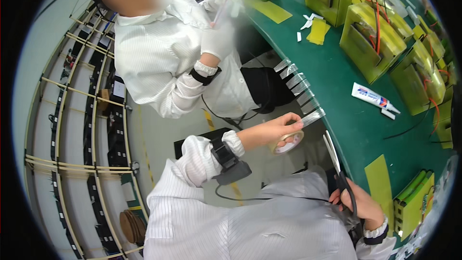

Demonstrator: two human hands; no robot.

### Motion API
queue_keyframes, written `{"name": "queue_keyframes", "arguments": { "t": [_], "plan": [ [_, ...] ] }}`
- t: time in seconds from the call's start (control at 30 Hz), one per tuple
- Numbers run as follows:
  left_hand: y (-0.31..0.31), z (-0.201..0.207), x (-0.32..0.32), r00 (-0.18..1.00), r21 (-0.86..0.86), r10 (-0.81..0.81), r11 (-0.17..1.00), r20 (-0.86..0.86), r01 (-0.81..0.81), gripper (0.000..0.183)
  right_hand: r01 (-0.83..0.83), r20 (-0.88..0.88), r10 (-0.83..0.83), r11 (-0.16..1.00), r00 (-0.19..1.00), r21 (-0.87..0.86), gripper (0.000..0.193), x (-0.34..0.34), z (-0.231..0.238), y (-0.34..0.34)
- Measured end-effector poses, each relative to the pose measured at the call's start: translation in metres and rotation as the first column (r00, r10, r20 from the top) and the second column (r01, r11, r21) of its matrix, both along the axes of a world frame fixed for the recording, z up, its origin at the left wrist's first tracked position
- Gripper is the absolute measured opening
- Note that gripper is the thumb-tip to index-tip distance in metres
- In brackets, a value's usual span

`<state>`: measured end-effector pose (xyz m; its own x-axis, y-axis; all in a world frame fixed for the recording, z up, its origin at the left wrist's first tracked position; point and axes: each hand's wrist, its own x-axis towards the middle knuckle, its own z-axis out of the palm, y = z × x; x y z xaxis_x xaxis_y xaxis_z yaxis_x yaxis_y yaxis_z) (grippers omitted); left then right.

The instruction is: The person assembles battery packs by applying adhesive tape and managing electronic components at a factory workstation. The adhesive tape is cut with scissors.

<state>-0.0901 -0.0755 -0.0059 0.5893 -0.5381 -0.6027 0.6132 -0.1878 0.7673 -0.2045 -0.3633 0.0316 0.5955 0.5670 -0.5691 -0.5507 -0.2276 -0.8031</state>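
My left hand (281,132) is closed round a roll of clear tape (290,143), with the thumb and forefinger at a strip of tape (313,117) that runs to the table edge. Several cut tape strips (299,85) hang in a row along that edge, farther up. In my right hand (358,201) is a pair of scissors (339,168) with black handles. The fingers go round the handles, and the long metal blades point up toward the taped edge. The blades look nearly together and lie apart from the tape strip.
Yellow-wrapped battery packs (373,43) with red wires stand on the green table (332,74). A white glue tube (373,98) lies nearer. Beside my right hand are a yellow sheet (380,183) and a green cell pack (414,202). A gloved co-worker (163,62) is at the far left, before shelves (91,115).
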Motion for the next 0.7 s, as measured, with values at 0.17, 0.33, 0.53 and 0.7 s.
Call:
{"name": "queue_keyframes", "arguments": {
  "t": [0.17, 0.33, 0.53, 0.7],
  "plan": [
    [0.013, 0.006, -0.007, 0.998, 0.107, -0.038, 0.994, 0.042, 0.033, 0.03, -0.092, 0.006, 0.092, 0.994, 0.996, -0.052, 0.068, 0.029, 0.002, 0.023],
    [0.015, 0.002, 0.002, 0.996, 0.137, -0.083, 0.988, 0.034, 0.077, 0.031, -0.131, 0.068, 0.143, 0.979, 0.987, -0.158, 0.063, 0.049, 0.002, 0.041],
    [0.018, 0.005, 0.004, 0.995, 0.13, -0.095, 0.987, 0.001, 0.094, 0.026, -0.113, 0.145, 0.156, 0.957, 0.977, -0.268, 0.069, 0.055, 0.004, 0.056],
    [0.02, 0.001, 0.003, 0.997, 0.099, -0.083, 0.992, -0.002, 0.083, 0.024, -0.09, 0.145, 0.132, 0.96, 0.981, -0.264, 0.07, 0.053, -0.002, 0.054]
  ]
}}
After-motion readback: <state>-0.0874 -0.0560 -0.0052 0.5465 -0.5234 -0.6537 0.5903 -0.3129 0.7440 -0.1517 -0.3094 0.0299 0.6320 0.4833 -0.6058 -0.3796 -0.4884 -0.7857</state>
